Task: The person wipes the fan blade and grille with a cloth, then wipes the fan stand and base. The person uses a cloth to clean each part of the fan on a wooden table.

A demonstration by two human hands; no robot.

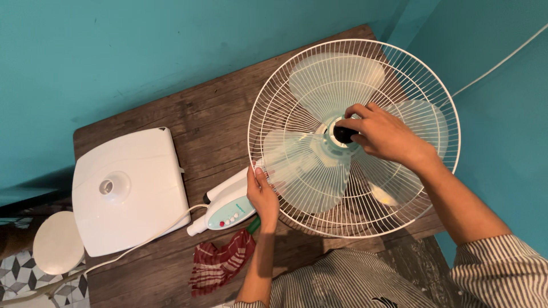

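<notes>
Fan blades [319, 165], pale translucent green, three of them, seated inside the white wire rear guard [268, 102] lying face-up on the wooden table [200, 120]. Black hub cap [344, 134] at the centre, pinched by the right hand [388, 137], fingers [357, 111] clenched around it, probably for turning. Left hand [262, 197] at the guard's near rim, fingers curled on the wires and a blade edge, likely to stop the blades from spinning. Underneath, the white motor housing with a pale green control panel [228, 214]: oval, with a row of small buttons, one red, and a small printed mark too fine to make out. White power cord [142, 242] trailing off to the left. Beside it, a white square fan base [128, 191] with a round socket in the middle. Red checked cloth [220, 262] crumpled at the table's near edge. White round stool [57, 242] off the left corner. Teal walls behind.
</notes>
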